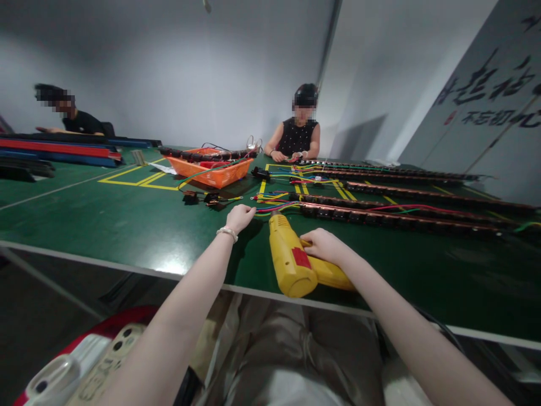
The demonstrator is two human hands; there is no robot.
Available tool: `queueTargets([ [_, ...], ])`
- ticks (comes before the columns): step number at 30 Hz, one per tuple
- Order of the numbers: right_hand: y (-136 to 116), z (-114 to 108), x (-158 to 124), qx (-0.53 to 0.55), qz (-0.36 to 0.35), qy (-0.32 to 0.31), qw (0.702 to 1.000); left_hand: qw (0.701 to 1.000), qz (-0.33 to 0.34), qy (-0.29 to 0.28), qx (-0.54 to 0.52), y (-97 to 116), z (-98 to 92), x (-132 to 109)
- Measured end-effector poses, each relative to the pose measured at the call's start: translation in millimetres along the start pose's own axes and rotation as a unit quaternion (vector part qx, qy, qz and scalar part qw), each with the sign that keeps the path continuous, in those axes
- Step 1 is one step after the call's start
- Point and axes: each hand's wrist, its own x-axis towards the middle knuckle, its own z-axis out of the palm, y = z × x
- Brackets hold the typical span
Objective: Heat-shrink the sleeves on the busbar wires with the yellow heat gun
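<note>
Left hand (240, 217): arm stretched forward, wrist in a pale bracelet; grip curled shut beside loose coloured wires (270, 206); whether it pinches one, cannot tell
Right hand (323, 246): grip wrapped around the handle of the yellow power tool (289, 262)
Tool: lying near the worktop's near edge, nose pointing far
Worktop (105, 220): green, yellow-taped; orange tray (211, 169) far left; long black strips (401, 217) right
Room: grey walls; two people seated at the far side

Bare arms, a pale beaded bracelet (227, 232) on the left wrist.
</note>
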Motion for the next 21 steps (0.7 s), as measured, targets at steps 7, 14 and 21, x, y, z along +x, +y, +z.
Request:
queueTargets([
  [7,-44,-1,15,-0.036,-0.033,0.010,0.999,1.000,-0.005,-0.014,0.001,-3,0.6,4],
  [14,-42,4,21,0.018,-0.041,0.007,0.999,0.999,-0.016,-0.034,0.018,-5,-1.7,5],
  [21,-24,6,20,0.062,-0.036,0.010,0.997,0.998,-0.013,-0.032,0.043,-2,-2.2,2],
])
